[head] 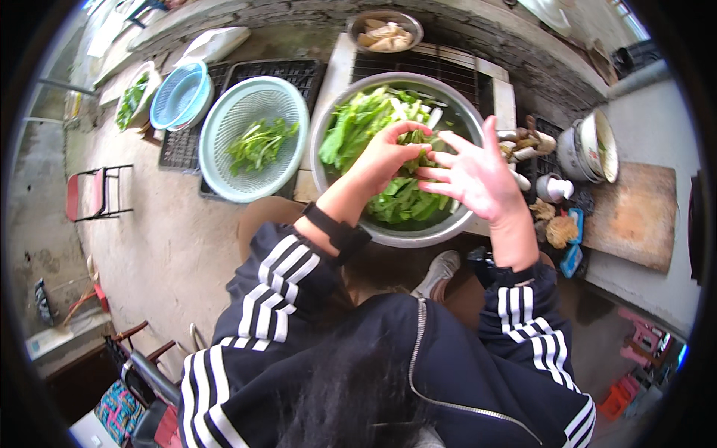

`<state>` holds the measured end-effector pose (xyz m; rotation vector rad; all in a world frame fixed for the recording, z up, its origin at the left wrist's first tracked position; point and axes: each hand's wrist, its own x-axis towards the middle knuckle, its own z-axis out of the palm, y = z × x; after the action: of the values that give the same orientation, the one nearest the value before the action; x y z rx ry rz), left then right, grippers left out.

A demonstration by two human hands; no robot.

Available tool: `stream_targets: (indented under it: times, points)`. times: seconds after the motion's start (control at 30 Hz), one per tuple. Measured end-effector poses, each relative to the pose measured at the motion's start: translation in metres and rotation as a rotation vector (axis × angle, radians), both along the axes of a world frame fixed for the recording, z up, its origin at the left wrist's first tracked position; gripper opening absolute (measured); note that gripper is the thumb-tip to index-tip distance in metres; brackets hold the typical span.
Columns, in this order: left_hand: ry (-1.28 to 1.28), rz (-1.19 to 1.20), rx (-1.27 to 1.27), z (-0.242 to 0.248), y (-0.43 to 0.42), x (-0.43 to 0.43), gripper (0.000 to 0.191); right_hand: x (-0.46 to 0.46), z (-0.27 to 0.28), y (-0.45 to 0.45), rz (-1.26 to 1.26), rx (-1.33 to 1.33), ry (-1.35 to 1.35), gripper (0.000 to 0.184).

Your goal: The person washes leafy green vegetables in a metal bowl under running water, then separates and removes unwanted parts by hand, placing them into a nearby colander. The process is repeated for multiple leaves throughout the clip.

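Note:
A wide metal basin (400, 241) stands before me, holding water and loose leafy greens (358, 131) with pale stalks. Over its middle, my left hand (386, 154) pinches a small bunch of darker greens (414, 140) between thumb and fingers. My right hand (479, 179) is beside that bunch with the palm turned up, its thumb raised and fingers spread. Its fingertips reach the edge of the bunch; whether they touch it I cannot tell. Left of the basin, a light-blue plastic colander (215, 154) contains a small heap of green stems and leaves (260, 145).
Blue baskets (179, 95) stand farther left. A metal bowl (386, 31) of pale pieces sits behind the basin. To the right are muddy root vegetables (526, 143), stacked pots (588, 145), a pump bottle (554, 187) and a wooden board (633, 215). A folding chair (101, 193) stands at left.

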<state>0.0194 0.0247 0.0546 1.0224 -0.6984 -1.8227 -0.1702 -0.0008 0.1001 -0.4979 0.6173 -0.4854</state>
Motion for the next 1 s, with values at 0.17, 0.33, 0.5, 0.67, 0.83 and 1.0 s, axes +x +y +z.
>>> stream_targets:
  times: [0.17, 0.33, 0.5, 0.67, 0.83, 1.0]
  points:
    - [0.075, 0.172, 0.001, 0.001, -0.006, 0.054, 0.022, 0.006, 0.015, 0.002, -0.055, -0.085, -0.188, 0.098]
    - [-1.618, 0.483, -0.551, -0.025, -0.018, 0.188, 0.022, -0.006, 0.006, -0.005, -0.056, -0.264, -0.002, 0.075]
    - [-1.965, -0.013, 0.205, -0.103, -0.009, 0.273, 0.054, -0.039, -0.029, -0.019, -0.030, -0.434, 0.542, 0.043]
    - [-2.099, 0.272, 0.250, -0.101, -0.002, 0.277, 0.039, -0.046, -0.070, -0.020, 0.384, -0.707, 1.236, 0.022]
    - [-1.961, 0.342, 0.314, -0.068, -0.014, 0.246, 0.030, -0.017, -0.128, 0.007, 0.609, -1.113, 1.555, 0.032]
    - [-1.645, 0.617, -0.021, -0.031, -0.027, 0.196, 0.036, -0.008, -0.165, 0.006, 0.467, -1.033, 1.567, 0.029]
